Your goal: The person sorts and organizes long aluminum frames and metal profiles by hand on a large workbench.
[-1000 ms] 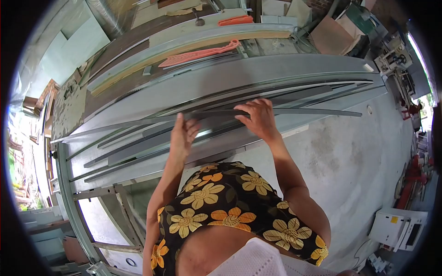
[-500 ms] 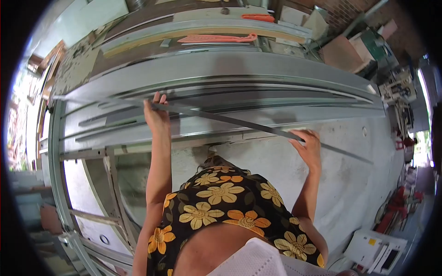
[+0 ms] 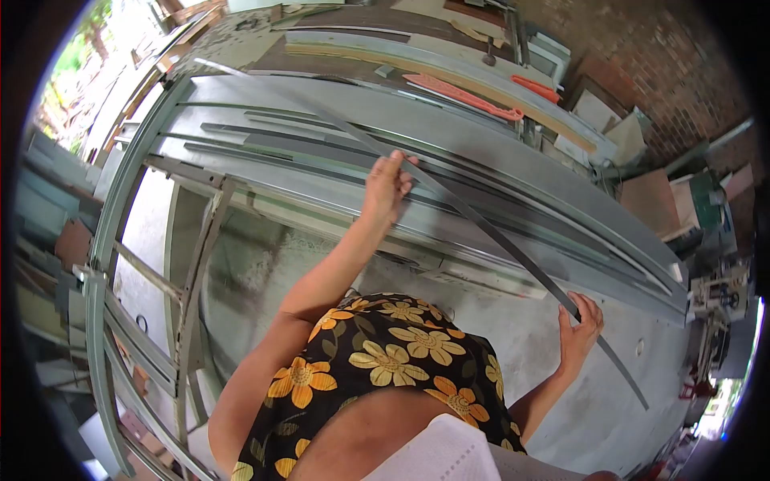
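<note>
A long, thin dark-grey strip (image 3: 489, 228) slants across the view, from the upper left down to the lower right. Near its middle my left hand (image 3: 388, 183) grips it with bent fingers. Closer to the lower right end, my right hand (image 3: 581, 327) holds the same strip between thumb and fingers. Beneath the strip lie several long grey metal profiles (image 3: 281, 152) on a wide grey bench surface (image 3: 265, 94). The strip's far left end (image 3: 216, 67) is blurred and reaches past the bench's edge.
Orange-red tools (image 3: 465, 96) lie behind the bench, beside a long wooden-edged bar (image 3: 385, 64). At left stands a metal frame (image 3: 103, 272) with a rusty brace (image 3: 200, 264). Concrete floor (image 3: 273, 264) shows below. A brick wall (image 3: 658, 80) rises at the back right.
The view has turned, so the bench slants down to the right. The strip slopes more steeply. Both hands remain on it and appear farther right and lower in view, mostly from the head's turn.
</note>
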`<state>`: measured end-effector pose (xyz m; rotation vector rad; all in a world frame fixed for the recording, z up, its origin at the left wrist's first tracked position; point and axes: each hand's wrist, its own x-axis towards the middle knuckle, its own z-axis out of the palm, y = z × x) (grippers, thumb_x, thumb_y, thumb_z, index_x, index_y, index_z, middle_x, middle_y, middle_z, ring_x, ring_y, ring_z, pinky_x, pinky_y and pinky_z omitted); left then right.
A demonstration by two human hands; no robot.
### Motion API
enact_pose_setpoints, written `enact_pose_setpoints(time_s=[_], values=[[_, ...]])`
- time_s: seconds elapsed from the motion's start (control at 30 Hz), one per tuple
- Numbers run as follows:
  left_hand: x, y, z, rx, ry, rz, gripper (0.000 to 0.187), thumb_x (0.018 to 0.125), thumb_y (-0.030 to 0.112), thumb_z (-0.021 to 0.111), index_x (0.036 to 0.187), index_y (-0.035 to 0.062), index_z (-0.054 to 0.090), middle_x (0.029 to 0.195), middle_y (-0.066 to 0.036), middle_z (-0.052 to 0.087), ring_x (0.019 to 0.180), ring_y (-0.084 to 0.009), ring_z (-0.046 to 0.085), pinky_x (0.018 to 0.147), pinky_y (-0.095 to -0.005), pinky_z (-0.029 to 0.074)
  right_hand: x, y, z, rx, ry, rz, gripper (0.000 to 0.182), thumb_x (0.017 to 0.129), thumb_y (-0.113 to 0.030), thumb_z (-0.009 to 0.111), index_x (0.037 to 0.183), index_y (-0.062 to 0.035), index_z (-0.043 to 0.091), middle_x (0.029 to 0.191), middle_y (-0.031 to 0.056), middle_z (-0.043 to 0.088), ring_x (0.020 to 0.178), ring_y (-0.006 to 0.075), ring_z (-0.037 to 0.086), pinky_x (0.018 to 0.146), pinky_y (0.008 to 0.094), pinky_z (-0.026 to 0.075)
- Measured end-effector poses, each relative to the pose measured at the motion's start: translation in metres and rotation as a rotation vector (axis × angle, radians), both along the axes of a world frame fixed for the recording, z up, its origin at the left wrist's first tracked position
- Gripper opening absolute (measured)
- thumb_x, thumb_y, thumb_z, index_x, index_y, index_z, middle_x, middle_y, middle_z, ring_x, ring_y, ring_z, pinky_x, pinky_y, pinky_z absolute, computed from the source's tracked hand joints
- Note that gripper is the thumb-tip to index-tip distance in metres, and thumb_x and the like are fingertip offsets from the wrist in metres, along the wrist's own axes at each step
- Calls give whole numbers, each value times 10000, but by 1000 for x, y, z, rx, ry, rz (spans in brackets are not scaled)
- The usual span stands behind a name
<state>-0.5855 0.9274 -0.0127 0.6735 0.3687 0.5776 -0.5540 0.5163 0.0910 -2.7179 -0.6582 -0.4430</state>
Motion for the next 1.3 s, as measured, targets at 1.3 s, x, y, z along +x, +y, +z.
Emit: enact_pose_setpoints(time_s=[1.3], values=[[182, -314, -13, 178, 327, -371, 365, 882, 357, 622, 1039, 29, 594, 913, -67, 667, 643, -86, 589, 547, -202, 437, 256, -278, -32, 35, -31, 251, 217, 791, -98, 621, 1001, -55, 651, 930, 103, 582, 886, 300, 556, 798, 394, 417]])
